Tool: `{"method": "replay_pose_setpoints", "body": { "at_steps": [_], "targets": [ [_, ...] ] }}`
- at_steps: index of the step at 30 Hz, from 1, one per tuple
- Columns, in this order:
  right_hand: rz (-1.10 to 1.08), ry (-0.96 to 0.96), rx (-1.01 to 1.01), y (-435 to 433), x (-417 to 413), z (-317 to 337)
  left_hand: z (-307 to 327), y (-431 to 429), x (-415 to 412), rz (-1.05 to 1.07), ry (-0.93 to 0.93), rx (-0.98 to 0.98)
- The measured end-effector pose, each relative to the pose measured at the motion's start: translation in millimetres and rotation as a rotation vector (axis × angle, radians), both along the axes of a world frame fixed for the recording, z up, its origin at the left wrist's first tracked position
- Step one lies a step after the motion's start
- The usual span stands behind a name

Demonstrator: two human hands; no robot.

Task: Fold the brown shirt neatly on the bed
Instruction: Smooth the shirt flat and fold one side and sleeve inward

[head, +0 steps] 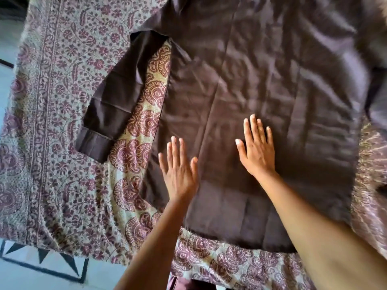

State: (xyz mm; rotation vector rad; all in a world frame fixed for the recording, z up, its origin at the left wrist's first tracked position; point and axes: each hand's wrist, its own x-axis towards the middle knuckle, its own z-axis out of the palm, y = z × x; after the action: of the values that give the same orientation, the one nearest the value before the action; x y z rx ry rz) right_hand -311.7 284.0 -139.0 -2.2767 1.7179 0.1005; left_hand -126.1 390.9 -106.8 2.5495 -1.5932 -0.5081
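Brown shirt (pixel 261 84) spread on patterned bedspread (pixel 52 101), both hands flat, left hand (pixel 180 174), right hand (pixel 257 151)

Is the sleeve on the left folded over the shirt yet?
No, the sleeve lies out flat on the bedspread beside the shirt, with a strip of bedspread showing between them.

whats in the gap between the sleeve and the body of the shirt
Only a bare strip of patterned bedspread lies between the sleeve and the shirt body, in the head view.
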Motion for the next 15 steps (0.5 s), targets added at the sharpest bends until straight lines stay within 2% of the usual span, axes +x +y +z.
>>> {"method": "replay_pose_setpoints", "body": {
  "at_steps": [6,11,13,15],
  "targets": [
    [-0.342,-0.029,-0.012,-12,-69,0,-9,-122,-71,-0.363,0.064,-0.012],
    [-0.69,-0.029,-0.043,-18,-119,3,-23,-155,-84,-0.401,-0.004,0.042],
    [-0.653,-0.031,-0.084,-31,-123,8,-23,-162,-87,-0.376,-0.031,0.022],
    [-0.51,-0.055,-0.126,-56,-113,11,-20,-176,-94,-0.378,-0.052,-0.021]
  ]
}}
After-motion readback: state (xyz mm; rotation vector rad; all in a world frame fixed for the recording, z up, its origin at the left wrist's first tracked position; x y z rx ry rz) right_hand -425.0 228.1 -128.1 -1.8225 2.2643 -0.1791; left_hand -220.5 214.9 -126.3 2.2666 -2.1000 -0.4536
